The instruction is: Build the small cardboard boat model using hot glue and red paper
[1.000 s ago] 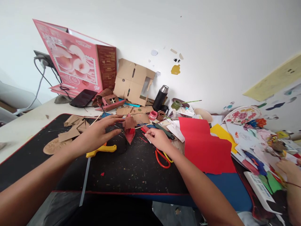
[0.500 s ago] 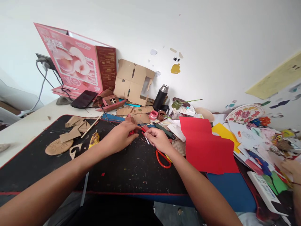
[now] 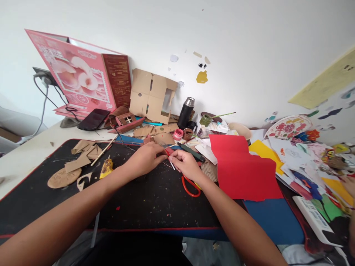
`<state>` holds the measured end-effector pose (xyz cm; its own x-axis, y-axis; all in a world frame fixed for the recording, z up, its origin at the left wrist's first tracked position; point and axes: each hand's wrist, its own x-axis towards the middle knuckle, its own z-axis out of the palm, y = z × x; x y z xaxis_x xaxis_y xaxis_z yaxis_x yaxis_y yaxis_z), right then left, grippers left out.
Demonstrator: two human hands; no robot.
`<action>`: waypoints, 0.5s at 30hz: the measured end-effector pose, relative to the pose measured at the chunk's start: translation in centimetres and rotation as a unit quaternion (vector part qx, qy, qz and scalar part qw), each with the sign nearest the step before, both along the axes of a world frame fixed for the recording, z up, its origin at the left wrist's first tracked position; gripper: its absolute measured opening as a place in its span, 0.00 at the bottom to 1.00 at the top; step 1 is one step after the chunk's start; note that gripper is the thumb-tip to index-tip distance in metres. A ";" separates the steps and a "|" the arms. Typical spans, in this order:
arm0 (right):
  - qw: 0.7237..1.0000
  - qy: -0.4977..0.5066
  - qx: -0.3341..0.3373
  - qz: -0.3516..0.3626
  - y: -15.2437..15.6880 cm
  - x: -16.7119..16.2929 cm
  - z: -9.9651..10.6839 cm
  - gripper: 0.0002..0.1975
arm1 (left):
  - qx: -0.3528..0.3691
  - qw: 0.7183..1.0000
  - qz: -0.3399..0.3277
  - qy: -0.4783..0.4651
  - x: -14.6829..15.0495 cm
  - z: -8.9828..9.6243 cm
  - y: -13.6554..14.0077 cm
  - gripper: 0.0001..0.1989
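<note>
My left hand (image 3: 148,158) and my right hand (image 3: 184,162) meet above the black mat (image 3: 144,207). Both have their fingertips pinched on a small red piece (image 3: 169,151), which looks like paper and is mostly hidden by the fingers. A thin white strip (image 3: 172,166) pokes out below my right fingertips. Just under my right wrist lie scissors with red-orange handles (image 3: 190,187), partly covered by the hand. A large sheet of red paper (image 3: 244,170) rests to the right of my right forearm.
Cardboard scraps (image 3: 83,153), a wooden disc (image 3: 63,178) and a yellow tube (image 3: 106,168) lie left. Behind stand paint jars (image 3: 178,134), a black thermos (image 3: 185,114), a small brown model house (image 3: 126,120) and a pink box (image 3: 80,74). At the right edge, another person's hand (image 3: 348,184) shows among papers.
My fingertips have come closer together around the red piece. The red bit that showed under my left fingers is now hidden. The view has shifted slightly.
</note>
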<state>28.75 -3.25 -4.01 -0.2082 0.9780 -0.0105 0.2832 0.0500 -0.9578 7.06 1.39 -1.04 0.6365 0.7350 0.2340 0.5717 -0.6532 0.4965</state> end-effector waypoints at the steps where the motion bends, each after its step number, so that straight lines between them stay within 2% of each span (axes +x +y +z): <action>1: 1.000 0.001 0.001 0.000 0.0 0.0 -0.1 0.16 | 0.001 1.000 -0.001 0.000 0.1 0.0 0.0 0.10; 7: 1.000 0.014 0.005 -0.019 0.3 0.6 -1.2 0.16 | 0.001 1.000 0.018 -0.006 0.0 0.1 0.3 0.12; 11: 0.998 0.039 -0.002 -0.051 0.5 1.1 -1.7 0.19 | -0.029 0.999 0.024 -0.008 -1.3 0.4 0.7 0.14; 15: 0.998 0.045 0.000 -0.039 0.4 0.7 -1.4 0.19 | -0.046 0.999 0.020 -0.012 -2.2 0.9 0.7 0.15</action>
